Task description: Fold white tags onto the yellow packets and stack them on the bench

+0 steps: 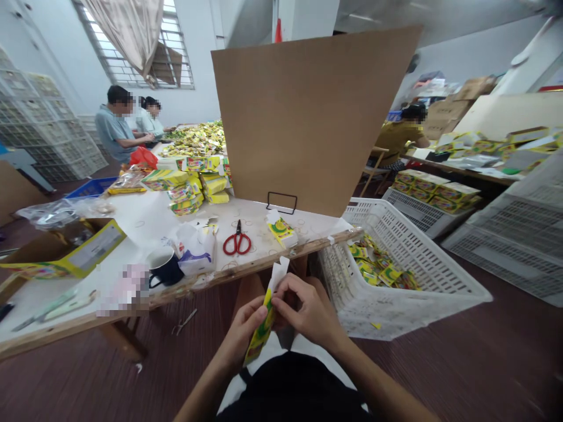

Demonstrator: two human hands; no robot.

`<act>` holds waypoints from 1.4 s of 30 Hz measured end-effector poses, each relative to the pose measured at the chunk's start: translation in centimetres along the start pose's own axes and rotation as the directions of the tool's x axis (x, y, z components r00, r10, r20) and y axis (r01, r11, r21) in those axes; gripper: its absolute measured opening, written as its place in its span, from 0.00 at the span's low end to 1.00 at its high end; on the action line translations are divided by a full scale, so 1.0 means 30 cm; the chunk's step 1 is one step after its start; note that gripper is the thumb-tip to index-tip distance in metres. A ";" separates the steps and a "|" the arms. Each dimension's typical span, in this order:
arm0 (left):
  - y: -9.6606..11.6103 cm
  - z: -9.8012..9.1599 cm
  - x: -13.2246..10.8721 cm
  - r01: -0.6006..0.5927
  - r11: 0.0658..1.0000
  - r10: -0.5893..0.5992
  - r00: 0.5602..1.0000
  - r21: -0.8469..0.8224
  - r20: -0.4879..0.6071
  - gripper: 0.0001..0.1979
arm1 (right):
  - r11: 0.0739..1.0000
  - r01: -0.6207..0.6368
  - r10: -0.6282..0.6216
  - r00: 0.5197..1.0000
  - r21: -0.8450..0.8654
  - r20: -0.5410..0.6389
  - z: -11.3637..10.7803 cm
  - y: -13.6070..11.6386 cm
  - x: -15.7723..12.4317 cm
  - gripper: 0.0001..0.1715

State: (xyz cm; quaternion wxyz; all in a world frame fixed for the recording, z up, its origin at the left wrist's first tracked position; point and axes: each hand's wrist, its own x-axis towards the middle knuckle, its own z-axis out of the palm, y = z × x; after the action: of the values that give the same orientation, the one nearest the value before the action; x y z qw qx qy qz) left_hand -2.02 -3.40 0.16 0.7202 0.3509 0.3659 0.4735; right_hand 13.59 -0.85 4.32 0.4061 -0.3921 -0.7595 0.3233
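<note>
Above my lap I hold a small yellow and green cardboard box (263, 333), its white end flaps (278, 273) standing up at the top. My left hand (247, 323) grips its side, thumb across the printed face. The fingers of my right hand (303, 306) are pinched against the other edge below the flaps; whatever lies between those fingertips is hidden. On the table just beyond rests a flat stack of similar yellow cartons (282, 228). Left of that stack lie scissors with red handles (237, 241).
A white plastic crate (422, 313) at my right holds many small yellow packets (387, 272). A tall brown cardboard sheet (312, 123) stands on the table. A dark mug (166, 266), a tissue pack (197, 249) and stacked boxes (185, 196) sit leftward. Several people work farther back.
</note>
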 end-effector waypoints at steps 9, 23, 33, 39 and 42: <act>0.011 -0.008 -0.002 -0.021 0.998 0.019 0.999 -0.057 -0.028 0.20 | 0.991 -0.027 0.018 0.997 -0.130 -0.069 0.000 -0.018 -0.030 0.23; -0.011 0.014 0.000 -0.196 0.942 0.218 0.975 0.273 -0.051 0.35 | 0.921 -0.262 0.306 0.945 0.289 -0.117 0.038 0.063 -0.059 0.16; -0.014 0.015 -0.009 -0.124 0.982 0.093 0.973 0.141 0.212 0.22 | 0.963 -0.147 0.154 0.988 0.225 -0.013 -0.018 0.103 -0.082 0.13; -0.009 0.027 -0.020 -0.156 0.969 0.115 0.971 0.191 0.209 0.36 | 0.969 -0.089 0.131 0.976 0.232 -0.173 -0.010 0.100 -0.088 0.14; -0.008 0.018 -0.015 -0.177 0.958 0.126 0.967 0.227 0.222 0.24 | 0.990 -0.006 0.029 0.988 0.142 -0.153 -0.025 0.120 -0.088 0.13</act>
State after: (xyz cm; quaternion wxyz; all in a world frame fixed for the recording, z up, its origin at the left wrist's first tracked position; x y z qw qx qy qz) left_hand -1.59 -3.98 0.31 0.6666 0.5113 0.3172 0.4401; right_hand 16.40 -1.25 0.79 0.4877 -0.3928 -0.6974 0.3485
